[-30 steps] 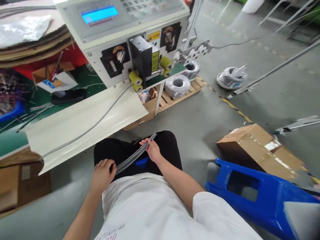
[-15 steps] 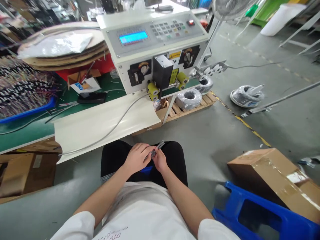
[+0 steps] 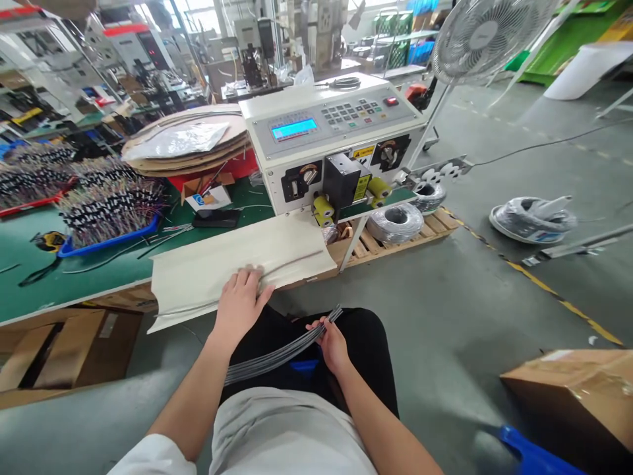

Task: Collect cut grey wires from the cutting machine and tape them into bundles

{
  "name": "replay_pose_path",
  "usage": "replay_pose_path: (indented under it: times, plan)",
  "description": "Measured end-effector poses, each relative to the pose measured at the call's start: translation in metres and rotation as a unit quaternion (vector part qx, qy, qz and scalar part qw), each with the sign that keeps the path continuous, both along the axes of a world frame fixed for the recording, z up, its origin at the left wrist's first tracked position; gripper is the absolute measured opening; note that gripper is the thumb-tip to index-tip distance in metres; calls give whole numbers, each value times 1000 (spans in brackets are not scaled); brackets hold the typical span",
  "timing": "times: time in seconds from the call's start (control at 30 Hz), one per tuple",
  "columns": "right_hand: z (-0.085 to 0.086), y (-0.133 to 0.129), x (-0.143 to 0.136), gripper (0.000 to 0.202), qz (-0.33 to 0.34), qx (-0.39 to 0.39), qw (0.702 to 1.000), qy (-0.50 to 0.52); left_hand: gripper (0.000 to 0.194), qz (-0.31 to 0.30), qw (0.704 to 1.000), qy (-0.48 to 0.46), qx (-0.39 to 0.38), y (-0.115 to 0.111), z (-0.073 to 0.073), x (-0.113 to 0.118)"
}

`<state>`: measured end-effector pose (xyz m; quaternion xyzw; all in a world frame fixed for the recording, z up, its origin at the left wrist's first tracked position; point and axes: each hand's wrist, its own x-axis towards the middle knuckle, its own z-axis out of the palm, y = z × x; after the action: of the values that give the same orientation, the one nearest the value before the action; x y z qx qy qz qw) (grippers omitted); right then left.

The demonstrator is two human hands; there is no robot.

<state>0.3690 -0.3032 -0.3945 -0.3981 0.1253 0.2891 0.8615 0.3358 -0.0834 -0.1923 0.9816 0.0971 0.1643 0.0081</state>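
Observation:
My left hand (image 3: pixel 241 300) reaches onto the cream sheet-like tray (image 3: pixel 198 267), palm down over a single grey cable (image 3: pixel 291 264). Its thumb stands apart from the fingers, whose tips are slightly blurred. The cable shows on both sides of this hand, and its right end lies short of the yellow rollers. Above my lap, my right hand (image 3: pixel 332 343) is closed round a bundle of grey cables (image 3: pixel 281 356) near one end. The bundle curves left across my legs and passes behind my left forearm, which hides its other end.
A cable-processing machine (image 3: pixel 341 122) with a lit blue display stands behind the tray. On the green bench (image 3: pixel 113 270) are a phone (image 3: pixel 216 218) and a blue bin (image 3: pixel 113 239) of wire pieces. Cable coils (image 3: pixel 395 223) rest on a pallet; a cardboard box (image 3: pixel 568 396) stands right.
My left hand has left the bundle and moved up-left onto the tray. The cable there no longer reaches the rollers. My right hand still holds the bundle, now more exposed. The view has shifted.

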Motion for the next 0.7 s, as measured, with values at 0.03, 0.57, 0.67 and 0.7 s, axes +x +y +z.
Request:
replay_pose_path:
  times: [0.03,0.57,0.67,0.7]
  plan:
    - [0,1,0,33,0,-1,1000,-1,35,-25,1000,4,-6,3,0,-6]
    - [-3,4,0,37,-1,-6,1000,-7,28,-33,978,145,-149,-74,-128,-61]
    - [-5,2,0,37,5,-2,1000,-15,28,-33,974,167,-147,-79,-140,-59]
    - [-5,2,0,37,5,0,1000,-18,28,-34,975,171,-140,-79,-142,-58]
